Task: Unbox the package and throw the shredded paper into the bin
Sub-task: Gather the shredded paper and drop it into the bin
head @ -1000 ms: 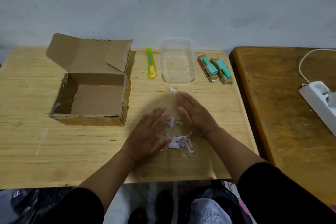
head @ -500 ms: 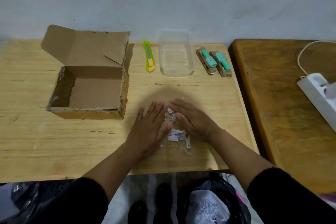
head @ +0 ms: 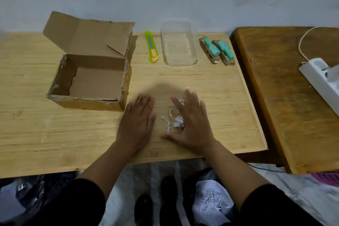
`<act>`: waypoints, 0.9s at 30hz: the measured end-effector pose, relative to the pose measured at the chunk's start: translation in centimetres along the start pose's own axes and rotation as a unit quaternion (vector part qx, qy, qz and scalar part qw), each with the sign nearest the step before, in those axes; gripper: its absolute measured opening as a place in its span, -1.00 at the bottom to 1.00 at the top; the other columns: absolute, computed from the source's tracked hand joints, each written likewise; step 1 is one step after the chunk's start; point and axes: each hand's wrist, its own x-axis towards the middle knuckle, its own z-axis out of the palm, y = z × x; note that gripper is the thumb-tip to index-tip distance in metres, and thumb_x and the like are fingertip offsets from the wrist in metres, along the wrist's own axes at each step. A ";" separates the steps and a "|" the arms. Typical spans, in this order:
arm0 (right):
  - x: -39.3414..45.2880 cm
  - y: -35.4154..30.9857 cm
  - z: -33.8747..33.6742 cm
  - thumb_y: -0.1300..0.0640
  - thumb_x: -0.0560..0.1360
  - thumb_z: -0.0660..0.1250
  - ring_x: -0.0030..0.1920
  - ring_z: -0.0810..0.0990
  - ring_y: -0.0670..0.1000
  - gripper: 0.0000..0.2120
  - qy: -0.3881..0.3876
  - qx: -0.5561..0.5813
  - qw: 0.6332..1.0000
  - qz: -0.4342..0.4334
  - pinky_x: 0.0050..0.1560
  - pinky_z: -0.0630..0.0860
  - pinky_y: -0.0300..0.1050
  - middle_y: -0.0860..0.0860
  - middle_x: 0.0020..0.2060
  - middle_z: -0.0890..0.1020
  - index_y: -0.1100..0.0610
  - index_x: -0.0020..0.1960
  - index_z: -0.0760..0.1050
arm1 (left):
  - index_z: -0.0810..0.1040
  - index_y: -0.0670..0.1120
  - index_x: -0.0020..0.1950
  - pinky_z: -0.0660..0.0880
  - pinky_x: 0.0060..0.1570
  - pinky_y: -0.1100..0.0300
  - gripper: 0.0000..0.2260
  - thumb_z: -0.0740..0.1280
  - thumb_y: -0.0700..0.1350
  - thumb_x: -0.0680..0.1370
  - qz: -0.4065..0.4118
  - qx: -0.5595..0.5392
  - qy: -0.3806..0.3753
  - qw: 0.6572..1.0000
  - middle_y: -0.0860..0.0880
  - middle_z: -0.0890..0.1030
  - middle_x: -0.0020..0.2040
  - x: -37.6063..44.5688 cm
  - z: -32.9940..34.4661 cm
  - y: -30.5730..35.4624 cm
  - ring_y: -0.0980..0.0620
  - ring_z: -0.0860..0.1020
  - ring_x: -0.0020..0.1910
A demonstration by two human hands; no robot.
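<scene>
Shredded paper (head: 174,118): loose scraps on bench (head: 55,134), between flat hands; right hand (head: 192,124) touching, nearer; left hand (head: 137,124) just beside; both grips spread, empty

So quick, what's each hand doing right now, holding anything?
Left hand: open, flat on the table, holding nothing.
Right hand: open, fingers spread over the shredded paper, not gripping it.

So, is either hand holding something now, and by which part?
Nothing is held. The left hand and right hand lie flat, open, beside the shredded paper.
</scene>
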 end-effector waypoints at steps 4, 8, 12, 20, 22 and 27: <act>1.8 -0.9 0.8 -0.47 0.26 0.20 0.50 -0.04 0.31 -0.17 0.041 -0.052 0.997 0.048 0.37 0.08 0.38 0.16 0.52 0.08 -0.20 0.44 0.09 | 0.00 -0.04 0.51 -0.19 0.44 0.14 -0.41 -0.26 0.14 0.51 0.004 -0.007 0.006 1.000 0.01 0.05 0.54 -0.1 0.0 0.0 0.12 -0.09 0.50; 3.6 -0.7 0.6 -0.45 0.29 0.17 0.47 0.04 0.38 -0.23 0.023 -0.061 0.996 0.068 0.33 0.14 0.42 0.19 0.48 0.17 -0.24 0.43 0.12 | 0.01 -0.04 0.51 -0.18 0.44 0.14 -0.42 -0.27 0.12 0.52 0.004 0.003 0.010 1.000 0.00 0.06 0.54 -0.1 -0.1 0.1 0.09 -0.06 0.51; 4.5 -0.5 0.5 -0.38 0.31 0.19 0.47 0.08 0.33 -0.30 0.008 -0.022 0.999 0.036 0.36 0.11 0.39 0.16 0.46 0.22 -0.19 0.40 0.24 | 0.02 -0.04 0.51 -0.16 0.44 0.13 -0.44 -0.26 0.11 0.53 0.003 0.000 0.011 1.000 0.01 0.06 0.54 -0.1 0.0 0.1 0.10 -0.06 0.51; 4.5 0.0 1.2 -0.03 0.48 0.22 0.35 0.40 0.18 -0.66 -0.008 0.052 0.995 -0.079 0.28 0.31 -0.09 0.15 0.25 0.55 0.06 0.16 0.58 | 0.04 -0.04 0.50 -0.12 0.45 0.11 -0.44 -0.25 0.10 0.54 0.000 -0.002 0.012 1.000 0.01 0.09 0.54 0.0 0.1 -0.1 0.10 -0.03 0.51; 4.1 0.0 1.4 0.03 0.47 0.25 0.28 0.49 0.15 -0.71 0.019 0.076 0.994 -0.079 0.24 0.38 -0.20 0.14 0.16 0.61 0.11 0.09 0.62 | 0.06 -0.05 0.50 -0.13 0.44 0.13 -0.43 -0.25 0.10 0.53 0.000 -0.003 0.014 1.000 0.01 0.10 0.53 0.0 0.0 0.0 0.10 -0.02 0.51; 2.7 -0.2 1.3 0.17 0.45 0.34 0.03 0.56 0.02 -0.85 0.118 0.110 0.986 -0.050 0.04 0.43 -0.31 0.11 -0.05 0.68 0.20 -0.08 0.66 | 0.07 -0.04 0.50 -0.14 0.44 0.14 -0.43 -0.25 0.11 0.53 0.003 -0.010 0.019 1.000 0.02 0.11 0.53 -0.1 0.0 -0.1 0.10 -0.01 0.51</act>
